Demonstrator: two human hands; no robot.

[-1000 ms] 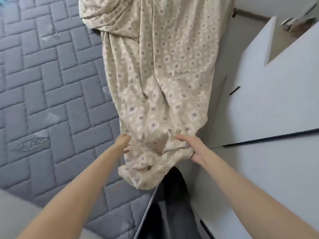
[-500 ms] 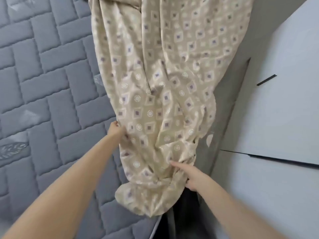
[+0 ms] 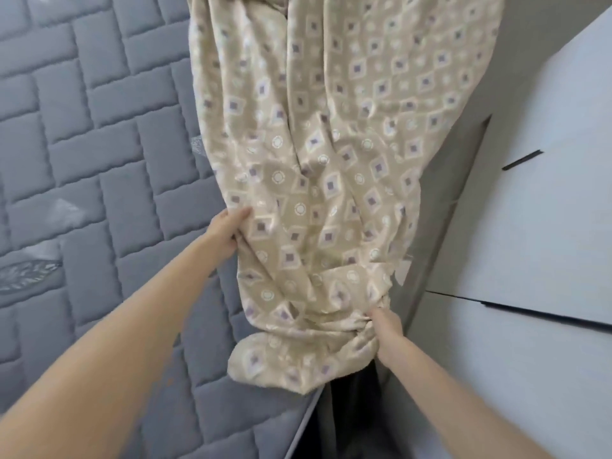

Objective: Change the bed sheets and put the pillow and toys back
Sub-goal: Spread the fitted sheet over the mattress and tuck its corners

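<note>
Over the bare mattress (image 3: 82, 160), the left grip (image 3: 228, 233) pinches the left edge of the bunched sheet (image 3: 331, 160), which stretches away to the far right, while the nearer right grip (image 3: 387, 329) clamps its gathered corner.

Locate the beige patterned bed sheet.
Head view: the beige patterned bed sheet lies bunched along the right edge of the grey quilted mattress, beside white cabinets, held by left hand and right hand.

Both arms outstretched, left hand (image 3: 228, 230) and right hand (image 3: 386, 327) gripping.
</note>
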